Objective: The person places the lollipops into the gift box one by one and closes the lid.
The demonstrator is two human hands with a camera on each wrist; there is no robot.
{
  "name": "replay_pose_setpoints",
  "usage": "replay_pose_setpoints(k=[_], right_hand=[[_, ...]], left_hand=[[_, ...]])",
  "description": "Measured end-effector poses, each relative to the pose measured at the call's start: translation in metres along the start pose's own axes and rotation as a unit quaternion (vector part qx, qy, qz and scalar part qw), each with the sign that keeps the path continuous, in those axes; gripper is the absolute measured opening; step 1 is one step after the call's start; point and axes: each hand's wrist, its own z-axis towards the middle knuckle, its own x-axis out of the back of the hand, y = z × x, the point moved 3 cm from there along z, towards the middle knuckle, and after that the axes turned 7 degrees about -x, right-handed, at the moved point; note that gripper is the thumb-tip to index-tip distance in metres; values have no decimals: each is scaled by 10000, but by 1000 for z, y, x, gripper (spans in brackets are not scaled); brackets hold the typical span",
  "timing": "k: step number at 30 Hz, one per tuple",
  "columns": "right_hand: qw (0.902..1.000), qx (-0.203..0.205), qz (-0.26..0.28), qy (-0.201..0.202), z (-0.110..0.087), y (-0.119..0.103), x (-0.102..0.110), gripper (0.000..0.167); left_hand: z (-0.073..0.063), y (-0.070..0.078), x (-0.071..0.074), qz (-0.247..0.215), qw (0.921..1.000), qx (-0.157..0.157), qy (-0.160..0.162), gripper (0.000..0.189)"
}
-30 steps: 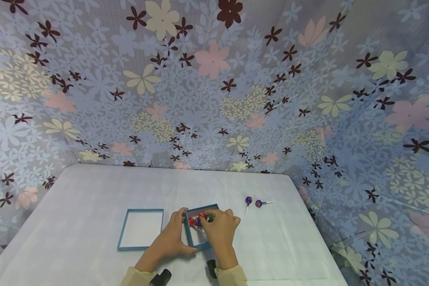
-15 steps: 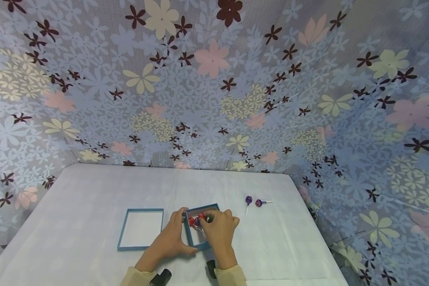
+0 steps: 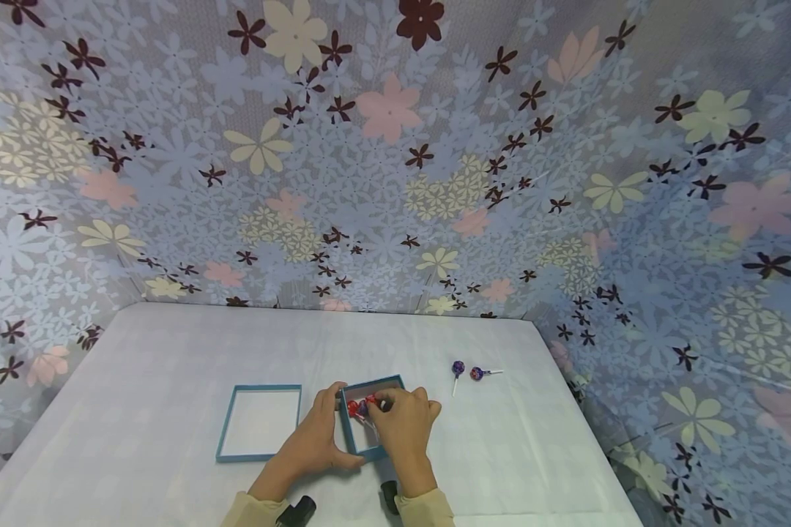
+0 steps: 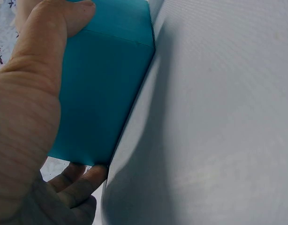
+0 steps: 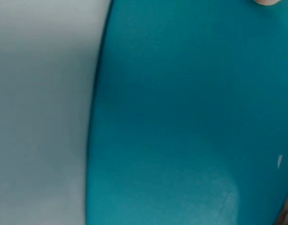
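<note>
My left hand (image 3: 319,438) grips a teal box (image 3: 348,428) by its left side, thumb at the near wall and fingers at the far corner. In the left wrist view, the thumb and fingertips bracket the tall teal side of the box (image 4: 99,98). Several wrapped lollipops lie in the white-lined box, among them a red lollipop (image 3: 352,408) and a dark blue one (image 3: 363,409). Reaching in over the right wall, my right hand (image 3: 407,424) pinches a lollipop, largely hidden by the fingers. The right wrist view is filled mostly by the teal box wall (image 5: 181,112).
Left of the box lies a shallow square lid (image 3: 223,439) with teal edges and a white inside. Two purple lollipops (image 3: 458,367) with white sticks lie on the white-covered table (image 3: 534,439) toward the back right. Flowered cloth (image 3: 389,219) hangs behind the table.
The right hand's fingers shift slightly inside the box, and the green wrapper seen beside them earlier is now hidden. The left hand, box and lid stay in place.
</note>
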Motion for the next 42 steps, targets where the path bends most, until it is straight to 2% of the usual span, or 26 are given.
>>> replay_pose_setpoints(k=[33,42], right_hand=[[9991,-101,-423,27,-4,0,1,21],[9995,-153,-288,8,-4,1,1,21]], left_hand=[[1,1,2,-15,9999,-73,87,136],[0,2,2,-18,10000,-45,80,136]])
